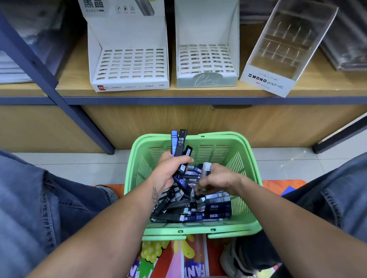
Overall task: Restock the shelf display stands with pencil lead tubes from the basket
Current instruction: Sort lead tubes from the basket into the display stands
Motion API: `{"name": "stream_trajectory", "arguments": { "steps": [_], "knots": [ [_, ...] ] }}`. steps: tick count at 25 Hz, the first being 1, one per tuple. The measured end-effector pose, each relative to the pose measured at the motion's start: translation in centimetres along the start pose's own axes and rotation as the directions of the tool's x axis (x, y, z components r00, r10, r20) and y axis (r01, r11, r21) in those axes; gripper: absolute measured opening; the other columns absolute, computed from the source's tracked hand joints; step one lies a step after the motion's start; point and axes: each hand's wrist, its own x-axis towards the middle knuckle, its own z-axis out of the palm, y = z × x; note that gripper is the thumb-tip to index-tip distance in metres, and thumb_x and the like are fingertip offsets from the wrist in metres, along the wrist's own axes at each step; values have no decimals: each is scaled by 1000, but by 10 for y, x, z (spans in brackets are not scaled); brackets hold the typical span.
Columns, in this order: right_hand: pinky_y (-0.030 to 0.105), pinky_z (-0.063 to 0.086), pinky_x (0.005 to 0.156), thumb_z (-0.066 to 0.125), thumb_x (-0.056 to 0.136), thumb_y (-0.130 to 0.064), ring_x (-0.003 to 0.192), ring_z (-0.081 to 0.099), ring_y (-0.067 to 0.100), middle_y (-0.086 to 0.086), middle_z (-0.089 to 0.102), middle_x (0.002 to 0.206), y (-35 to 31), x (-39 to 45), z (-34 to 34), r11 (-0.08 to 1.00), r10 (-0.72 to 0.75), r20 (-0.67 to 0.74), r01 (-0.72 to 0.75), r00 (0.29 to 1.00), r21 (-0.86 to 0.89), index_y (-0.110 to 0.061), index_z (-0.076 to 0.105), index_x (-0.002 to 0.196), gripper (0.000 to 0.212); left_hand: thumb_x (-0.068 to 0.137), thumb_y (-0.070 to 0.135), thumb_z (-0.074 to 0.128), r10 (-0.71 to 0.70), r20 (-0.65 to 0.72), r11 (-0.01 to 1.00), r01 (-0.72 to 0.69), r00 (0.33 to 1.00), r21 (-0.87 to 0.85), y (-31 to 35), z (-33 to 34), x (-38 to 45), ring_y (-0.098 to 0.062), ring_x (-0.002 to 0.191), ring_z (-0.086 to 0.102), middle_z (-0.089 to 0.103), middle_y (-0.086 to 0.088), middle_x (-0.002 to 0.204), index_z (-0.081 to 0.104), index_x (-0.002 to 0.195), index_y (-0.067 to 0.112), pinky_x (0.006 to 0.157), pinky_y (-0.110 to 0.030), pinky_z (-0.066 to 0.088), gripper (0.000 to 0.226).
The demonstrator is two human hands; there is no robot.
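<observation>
Gathering stock over the green basket (239, 226): left hand (169, 170) clenched round several pencil lead tubes (179, 145) held upright for slotting, right hand (218, 180) pinching another tube (206, 169), display stands (129, 66) empty above

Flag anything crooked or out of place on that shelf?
The clear stand on the right sits turned at an angle, one corner past the shelf edge, while the two white stands sit square. All three hold no tubes.

Dark lead tubes (193, 209) heaped in green basket (247, 170)
</observation>
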Motion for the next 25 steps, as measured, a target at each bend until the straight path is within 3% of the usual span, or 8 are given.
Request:
{"name": "stream_trajectory", "arguments": {
  "steps": [4, 6, 8, 12, 17, 20, 23, 25],
  "knots": [
    [35, 54, 86, 57, 100, -7, 102, 68, 26, 14, 71, 110, 5, 11, 19, 986, -60, 22, 63, 998, -154, -1, 61, 118, 20, 76, -6, 75, -29, -11, 997, 29, 1000, -65, -1, 4, 0, -16, 48, 57, 58, -8, 65, 57, 96, 2, 47, -25, 48, 29],
    [40, 46, 98, 56, 102, -13, 105, 59, 24, 12, 67, 112, 8, 12, 20, 966, -108, 27, 111, 994, -232, -6, 63, 119, 19, 76, -7, 74, -46, -12, 990, 44, 999, -132, -2, 1, 2, -15, 47, 55, 57, -8, 65, 51, 104, 0, 47, -25, 48, 37],
    [42, 40, 110, 57, 103, -20, 112, 57, 22, 10, 68, 116, 8, 11, 18, 976, -100, 71, 112, 992, -187, -12, 66, 113, 15, 76, -8, 74, -32, -15, 984, 29, 999, -175, -1, -1, 3, -15, 48, 53, 55, -7, 64, 51, 98, 2, 46, -25, 48, 33],
    [41, 41, 111, 58, 103, -25, 112, 60, 20, 2, 69, 114, 7, 13, 18, 981, -70, 128, 92, 989, -170, -11, 65, 114, 20, 79, -6, 71, -6, -55, 974, -7, 998, -225, -1, -3, 5, -18, 52, 51, 55, -9, 65, 52, 98, 1, 52, -27, 48, 28],
    [41, 56, 99, 52, 105, -16, 97, 67, 22, 13, 67, 108, 11, 12, 2, 1000, 16, -45, -16, 999, 0, -2, 61, 113, 19, 86, -3, 70, -17, -117, 978, -8, 993, -209, -6, -14, 8, -24, 77, 62, 66, -11, 76, 58, 92, 2, 84, -42, 55, 15],
    [34, 57, 88, 51, 105, -18, 97, 64, 21, 11, 66, 108, 1, 15, 5, 974, -41, -174, 78, 984, 212, -6, 62, 110, 17, 84, 7, 78, -56, -210, 988, 23, 976, -154, -14, -11, 11, -20, 74, 66, 70, -9, 84, 58, 98, 7, 75, -38, 56, 25],
    [32, 54, 80, 52, 105, -16, 97, 63, 22, 12, 69, 105, -11, 17, 19, 935, -132, -131, 167, 983, 313, 0, 63, 117, 23, 79, 14, 86, -65, -166, 989, 41, 984, -142, -19, 1, 9, -20, 64, 72, 76, -10, 84, 71, 92, 5, 57, -29, 58, 22],
    [33, 54, 82, 51, 106, -16, 100, 64, 23, 14, 70, 109, -14, 15, 22, 934, -172, -102, 195, 980, 299, 3, 62, 122, 27, 76, 16, 88, -70, -139, 988, 50, 988, -143, -19, 6, 7, -22, 73, 77, 79, -11, 88, 73, 94, 5, 61, -31, 61, 25]
  ]
}}
